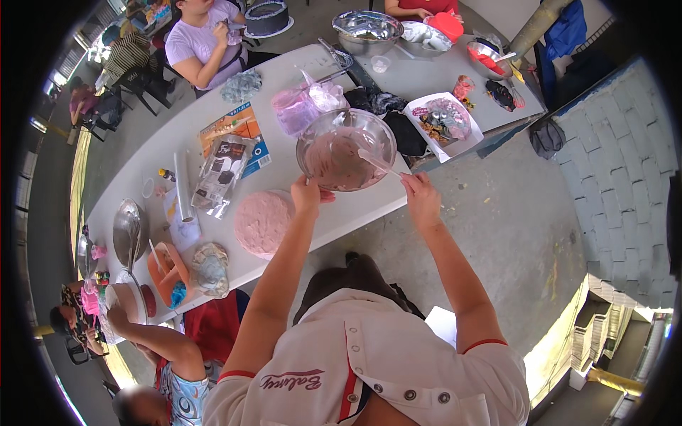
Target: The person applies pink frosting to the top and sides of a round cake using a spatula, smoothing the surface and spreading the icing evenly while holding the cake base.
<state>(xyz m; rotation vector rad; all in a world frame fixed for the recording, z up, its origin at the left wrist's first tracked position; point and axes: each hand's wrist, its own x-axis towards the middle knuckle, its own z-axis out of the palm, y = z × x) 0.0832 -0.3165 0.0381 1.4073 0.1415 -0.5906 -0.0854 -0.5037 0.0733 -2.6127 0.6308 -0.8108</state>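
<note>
My left hand (309, 194) grips the near rim of a steel mixing bowl (384, 139), which is tilted towards me above the table. Pinkish-brown frosting (335, 157) coats the inside of the bowl. In my right hand (422, 197) is the handle of a spatula (375, 161), its blade lying within the bowl. A round cake (264, 223) covered in rough pink frosting stands at the table's near edge, left of the bowl and partly hidden by my left forearm.
Behind the bowl sit pink and lilac plastic bags (298, 109). A white cake box (445, 128) holds piping tips. Left are a plastic-wrap roll (184, 186), a clear packet (221, 170) and an orange divided tray (168, 271). A co-worker's arm (160, 338) reaches another cake (125, 301).
</note>
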